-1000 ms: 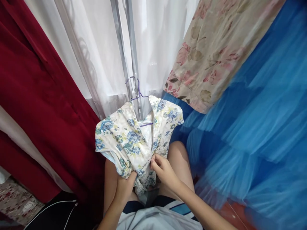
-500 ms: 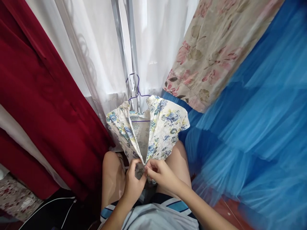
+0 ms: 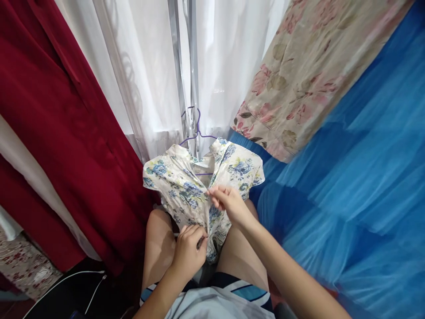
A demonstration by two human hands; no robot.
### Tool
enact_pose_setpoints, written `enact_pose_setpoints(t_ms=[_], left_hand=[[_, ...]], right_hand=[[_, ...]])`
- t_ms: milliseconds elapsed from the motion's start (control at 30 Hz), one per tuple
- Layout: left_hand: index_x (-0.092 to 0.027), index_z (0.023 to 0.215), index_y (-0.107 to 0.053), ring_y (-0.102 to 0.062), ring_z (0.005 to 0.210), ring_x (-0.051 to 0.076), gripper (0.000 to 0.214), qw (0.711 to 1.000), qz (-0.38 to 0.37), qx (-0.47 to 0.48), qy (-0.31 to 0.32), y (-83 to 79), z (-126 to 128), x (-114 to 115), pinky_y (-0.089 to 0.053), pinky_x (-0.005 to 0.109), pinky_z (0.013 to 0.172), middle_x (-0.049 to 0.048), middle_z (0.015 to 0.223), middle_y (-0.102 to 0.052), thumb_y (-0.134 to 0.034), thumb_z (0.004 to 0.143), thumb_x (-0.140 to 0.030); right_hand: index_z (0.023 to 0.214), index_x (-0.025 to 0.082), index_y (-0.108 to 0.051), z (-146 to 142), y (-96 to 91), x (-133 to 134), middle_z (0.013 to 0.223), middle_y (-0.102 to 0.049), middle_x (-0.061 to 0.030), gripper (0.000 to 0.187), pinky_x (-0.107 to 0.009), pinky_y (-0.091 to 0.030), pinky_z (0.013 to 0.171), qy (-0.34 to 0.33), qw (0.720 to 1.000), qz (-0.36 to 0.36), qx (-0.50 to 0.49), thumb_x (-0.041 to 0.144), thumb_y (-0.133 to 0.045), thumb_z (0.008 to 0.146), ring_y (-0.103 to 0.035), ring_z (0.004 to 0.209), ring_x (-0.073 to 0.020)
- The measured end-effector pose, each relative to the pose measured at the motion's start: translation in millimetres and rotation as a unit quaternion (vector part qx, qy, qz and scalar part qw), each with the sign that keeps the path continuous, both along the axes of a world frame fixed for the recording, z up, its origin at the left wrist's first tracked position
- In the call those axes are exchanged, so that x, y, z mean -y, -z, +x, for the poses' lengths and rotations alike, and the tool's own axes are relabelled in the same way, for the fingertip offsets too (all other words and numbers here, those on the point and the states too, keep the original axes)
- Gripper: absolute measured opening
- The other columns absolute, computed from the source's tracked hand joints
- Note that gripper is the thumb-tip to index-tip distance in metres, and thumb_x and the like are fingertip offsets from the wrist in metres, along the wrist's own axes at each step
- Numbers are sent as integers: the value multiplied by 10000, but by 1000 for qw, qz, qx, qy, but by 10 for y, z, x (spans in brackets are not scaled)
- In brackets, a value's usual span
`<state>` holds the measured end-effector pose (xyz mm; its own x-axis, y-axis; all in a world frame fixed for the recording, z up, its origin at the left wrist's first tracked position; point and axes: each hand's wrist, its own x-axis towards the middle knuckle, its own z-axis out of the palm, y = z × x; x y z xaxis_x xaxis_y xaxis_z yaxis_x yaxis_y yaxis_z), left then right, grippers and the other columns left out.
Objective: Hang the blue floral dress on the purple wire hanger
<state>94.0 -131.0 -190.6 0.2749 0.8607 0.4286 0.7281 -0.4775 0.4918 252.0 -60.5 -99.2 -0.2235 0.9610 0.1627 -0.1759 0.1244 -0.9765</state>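
A white garment with blue flowers (image 3: 179,186) hangs on a purple hanger (image 3: 199,128) between my bare knees. Its front zipper is closed up to chest height, and the collar stands open above that. My right hand (image 3: 227,201) pinches the zipper pull at the top of the closed part; the fingers mostly hide the pull itself. Lower down, my left hand (image 3: 191,248) grips the garment front beside the zipper line, thumb against fingers. Past my hands, the garment's lower end drops between my thighs.
Metal poles (image 3: 192,66) rise behind the hanger, in front of white curtains (image 3: 146,71). Dark red cloth (image 3: 83,155) hangs to the left. On the right are a beige floral cloth (image 3: 299,84) and blue tulle (image 3: 332,199). A white cord (image 3: 66,279) curves at lower left.
My right hand has moved up the garment front, and the opening below it has closed. My left hand has stayed low, now gripping the front beside the zipper.
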Motion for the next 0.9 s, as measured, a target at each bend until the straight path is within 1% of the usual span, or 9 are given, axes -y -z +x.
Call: enact_pose_setpoints(t_ms=[200,333,400,500,567,667,767,833,900], left_hand=[[-186,875,-625,-613,898,265,232,991,-12,-130,-43,-38,138,-60,-414,391,812,94,916,-672,-478,784,-30],[-188,874,-649,-631,892,270,264,986,-45,-157,-16,33,139,-139,-428,393,818,88,892,-683,-514,732,-11],[-201,870,-658,-632,859,257,206,991,-57,-123,11,-23,95,-207,-442,385,802,71,881,-685,-556,765,-57],[-240,1156,-628,-621,816,213,324,999,-14,14,28,-374,-4,-374,-468,358,806,58,977,-682,-623,835,-199],[-250,1380,-479,-609,783,178,494,991,55,120,9,-761,-71,-537,-477,328,819,58,1004,-668,-582,897,-264],[-248,1484,-369,-593,760,152,538,970,162,181,7,-1344,-131,-824,-470,283,785,48,972,-657,-493,963,-305],[-226,1258,-610,-605,794,162,327,969,208,125,44,-1684,-103,-1062,-450,268,749,49,969,-678,-479,975,-324],[-198,1015,-688,-611,794,167,240,968,229,94,50,-1767,-59,-1147,-436,257,728,42,892,-683,-491,970,-328],[-183,905,-677,-607,756,157,242,962,251,101,31,-1802,-55,-1186,-432,247,712,30,815,-670,-497,968,-332]], right_hand=[[620,141,-625,-156,-713,-582,491,-507,27,243,-222,-210,398,41,996,50,-62,341,-662,753,-343,405,-53],[659,139,-640,-200,-859,-634,492,-509,34,202,-218,-205,395,71,991,86,-78,313,-637,759,-337,398,-50],[690,150,-637,-190,-856,-586,495,-525,35,192,-216,-235,399,59,991,111,-55,321,-632,779,-363,402,-59],[722,169,-619,-154,-826,-495,478,-536,40,189,-213,-273,409,40,990,133,-18,337,-618,810,-389,398,-72],[719,174,-602,-126,-819,-436,460,-532,44,196,-214,-288,417,34,989,141,0,339,-610,824,-388,390,-73],[730,173,-588,-88,-842,-359,468,-542,40,209,-219,-310,437,41,985,166,30,349,-610,841,-406,401,-77],[764,171,-585,-72,-845,-341,493,-554,32,238,-226,-327,463,54,978,194,56,389,-609,860,-440,433,-88],[768,175,-573,-87,-786,-394,507,-551,30,248,-229,-326,475,70,973,209,65,403,-611,859,-454,455,-95],[737,180,-553,-119,-662,-486,510,-520,37,256,-229,-297,467,105,967,220,78,403,-618,844,-434,460,-94]])
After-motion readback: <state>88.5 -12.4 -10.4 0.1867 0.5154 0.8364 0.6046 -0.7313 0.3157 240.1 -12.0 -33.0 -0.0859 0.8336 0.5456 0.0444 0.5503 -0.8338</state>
